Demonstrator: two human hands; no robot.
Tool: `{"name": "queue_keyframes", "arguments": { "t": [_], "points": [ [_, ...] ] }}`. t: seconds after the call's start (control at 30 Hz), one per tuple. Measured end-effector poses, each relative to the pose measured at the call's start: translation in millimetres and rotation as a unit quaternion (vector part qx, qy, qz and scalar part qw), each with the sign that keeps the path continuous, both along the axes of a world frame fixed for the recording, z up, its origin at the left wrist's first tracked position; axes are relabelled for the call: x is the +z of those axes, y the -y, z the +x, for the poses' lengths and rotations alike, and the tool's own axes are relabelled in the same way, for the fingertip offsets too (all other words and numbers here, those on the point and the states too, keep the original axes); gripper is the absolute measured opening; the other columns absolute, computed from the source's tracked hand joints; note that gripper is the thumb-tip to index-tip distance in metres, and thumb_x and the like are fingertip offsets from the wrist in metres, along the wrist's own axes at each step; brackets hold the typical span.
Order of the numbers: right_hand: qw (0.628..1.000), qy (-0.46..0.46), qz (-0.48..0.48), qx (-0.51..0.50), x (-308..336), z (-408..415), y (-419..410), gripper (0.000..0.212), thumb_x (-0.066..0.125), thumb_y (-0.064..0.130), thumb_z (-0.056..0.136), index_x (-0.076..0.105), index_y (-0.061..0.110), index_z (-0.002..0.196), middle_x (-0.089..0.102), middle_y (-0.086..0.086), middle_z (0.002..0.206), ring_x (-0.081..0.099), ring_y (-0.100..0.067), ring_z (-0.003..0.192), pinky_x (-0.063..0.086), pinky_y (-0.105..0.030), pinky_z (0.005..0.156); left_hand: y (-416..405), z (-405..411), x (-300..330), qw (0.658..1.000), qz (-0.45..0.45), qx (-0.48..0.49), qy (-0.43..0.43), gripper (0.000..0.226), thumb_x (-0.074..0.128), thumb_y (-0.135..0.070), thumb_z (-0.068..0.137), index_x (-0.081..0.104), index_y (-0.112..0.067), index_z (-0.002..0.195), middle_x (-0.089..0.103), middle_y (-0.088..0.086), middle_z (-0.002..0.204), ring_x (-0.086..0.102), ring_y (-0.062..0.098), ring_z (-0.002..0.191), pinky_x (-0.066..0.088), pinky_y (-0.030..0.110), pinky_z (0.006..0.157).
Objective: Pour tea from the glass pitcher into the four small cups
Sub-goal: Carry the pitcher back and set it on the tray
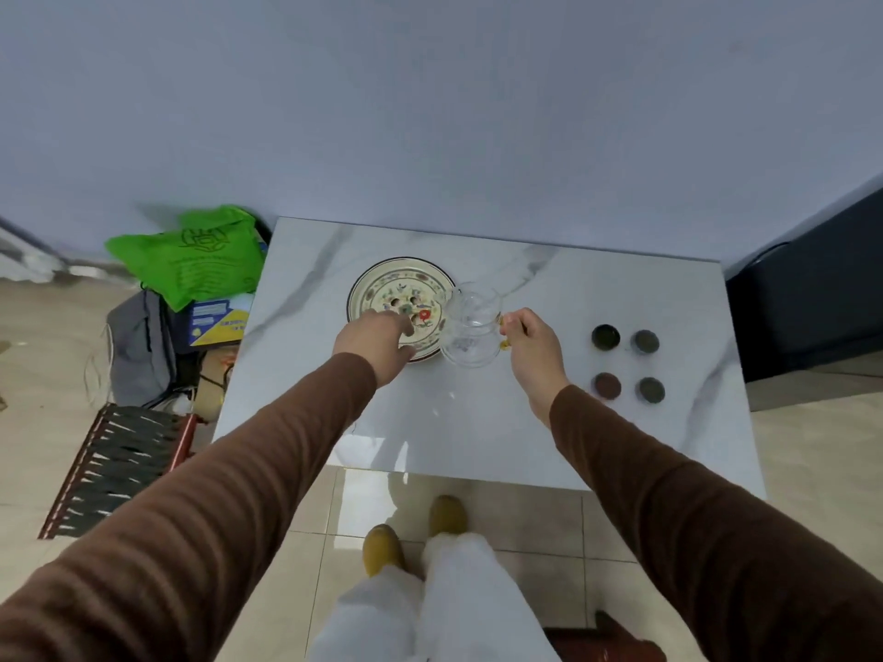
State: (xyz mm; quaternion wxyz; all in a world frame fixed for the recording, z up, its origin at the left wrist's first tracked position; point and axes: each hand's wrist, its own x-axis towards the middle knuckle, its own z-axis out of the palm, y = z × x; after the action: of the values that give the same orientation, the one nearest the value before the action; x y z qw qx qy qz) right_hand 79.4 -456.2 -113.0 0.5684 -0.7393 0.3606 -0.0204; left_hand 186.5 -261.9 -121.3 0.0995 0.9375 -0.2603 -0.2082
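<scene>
our right hand (533, 344) is closed on the yellowish handle of the glass pitcher (470, 329), fingers curled round it at the pitcher's right side — the pitcher looks upright, sitting at the right edge of the patterned plate (382, 284); we can't tell whether its base rests on the plate rim, the table, or is held just above. the glass is clear and we can't make out a tea level in it. our left hand (375, 339) is over the near part of the plate, palm down, fingers reaching onto its perforated centre — loosely spread, not gripping anything we can see. the plate is round, cream with a floral pattern and a dark rim, holes in the middle. all of this is on a white marble-look table (478, 422). the four small cups (627, 363) sit in a two-by-two group well to the right of the pitcher, apart from each other and clear of our right hand; they're dark, and what's in them isn't readable from here. both sleeves are brown. off the table's left edge, a green bag (191, 253) sits on the floor among other clutter.
</scene>
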Motion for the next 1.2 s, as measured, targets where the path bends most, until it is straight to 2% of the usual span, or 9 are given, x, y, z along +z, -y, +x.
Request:
{"name": "queue_keyframes", "arguments": {
  "t": [0.13, 0.3, 0.43, 0.57, 0.7, 0.97, 1.2],
  "points": [
    [1.000, 0.005, 0.015, -0.004, -10, 22, -11, 0.025, 0.044, 0.025, 0.101, 0.055, 0.011, 0.084, 0.056, -0.001, 0.084, 0.047, -0.014, 0.074, 0.036, -0.026, 0.062, -10, 20, -4, 1.000, 0.013, -0.011, 0.003, 0.035, 0.057, -0.039, 0.089, 0.062, -0.023, 0.120, 0.064, 0.002, 0.123, 0.051, 0.027, 0.119, 0.047, 0.039, 0.092],
    [1.000, -0.001, 0.023, -0.018, -32, 45, -25, 0.026, 0.043, 0.025, 0.100, 0.053, 0.007, 0.083, 0.054, -0.005, 0.084, 0.045, -0.016, 0.076, 0.035, -0.029, 0.063, -18, 49, -18, 0.999, 0.027, -0.023, -0.001, 0.036, 0.056, -0.037, 0.090, 0.060, -0.024, 0.123, 0.062, 0.002, 0.126, 0.048, 0.025, 0.122, 0.045, 0.038, 0.094],
    [0.999, -0.020, 0.031, -0.039, -51, 63, -42, 0.022, 0.044, 0.022, 0.098, 0.051, 0.012, 0.080, 0.055, -0.005, 0.085, 0.046, -0.016, 0.076, 0.035, -0.029, 0.063, -25, 76, -34, 0.999, 0.025, -0.038, -0.017, 0.037, 0.057, -0.037, 0.089, 0.060, -0.023, 0.123, 0.062, 0.003, 0.126, 0.048, 0.025, 0.121, 0.045, 0.038, 0.095],
    [0.996, -0.042, 0.027, -0.070, -77, 84, -58, 0.026, 0.045, 0.023, 0.097, 0.050, 0.001, 0.084, 0.052, -0.004, 0.082, 0.043, -0.016, 0.073, 0.033, -0.029, 0.062, -35, 103, -61, 0.997, 0.027, -0.065, -0.041, 0.037, 0.057, -0.037, 0.089, 0.059, -0.024, 0.123, 0.061, 0.002, 0.126, 0.048, 0.025, 0.122, 0.045, 0.038, 0.095],
    [0.995, -0.051, 0.035, -0.077, -108, 110, -64, 0.021, 0.044, 0.020, 0.098, 0.051, 0.014, 0.079, 0.052, -0.004, 0.082, 0.042, -0.015, 0.072, 0.034, -0.028, 0.061, -38, 125, -92, 0.994, 0.027, -0.092, -0.057, 0.038, 0.056, -0.036, 0.089, 0.059, -0.024, 0.124, 0.061, 0.004, 0.127, 0.049, 0.026, 0.122, 0.045, 0.037, 0.094],
    [0.995, -0.084, 0.030, -0.042, -178, 156, -44, 0.021, 0.040, 0.017, 0.102, 0.049, 0.014, 0.082, 0.044, -0.003, 0.076, 0.036, -0.014, 0.067, 0.031, -0.027, 0.061, -27, 152, -151, 0.988, 0.051, -0.109, -0.093, 0.041, 0.055, -0.037, 0.091, 0.056, -0.024, 0.129, 0.059, 0.003, 0.131, 0.045, 0.024, 0.126, 0.041, 0.038, 0.098],
    [0.992, -0.111, 0.059, -0.014, -229, 172, -31, 0.024, 0.039, 0.021, 0.103, 0.052, 0.016, 0.083, 0.049, -0.008, 0.082, 0.040, -0.015, 0.069, 0.035, -0.028, 0.065, -20, 165, -185, 0.986, 0.058, -0.118, -0.102, 0.039, 0.054, -0.035, 0.090, 0.057, -0.023, 0.127, 0.060, 0.003, 0.129, 0.046, 0.025, 0.123, 0.042, 0.038, 0.096]
  ]
}}
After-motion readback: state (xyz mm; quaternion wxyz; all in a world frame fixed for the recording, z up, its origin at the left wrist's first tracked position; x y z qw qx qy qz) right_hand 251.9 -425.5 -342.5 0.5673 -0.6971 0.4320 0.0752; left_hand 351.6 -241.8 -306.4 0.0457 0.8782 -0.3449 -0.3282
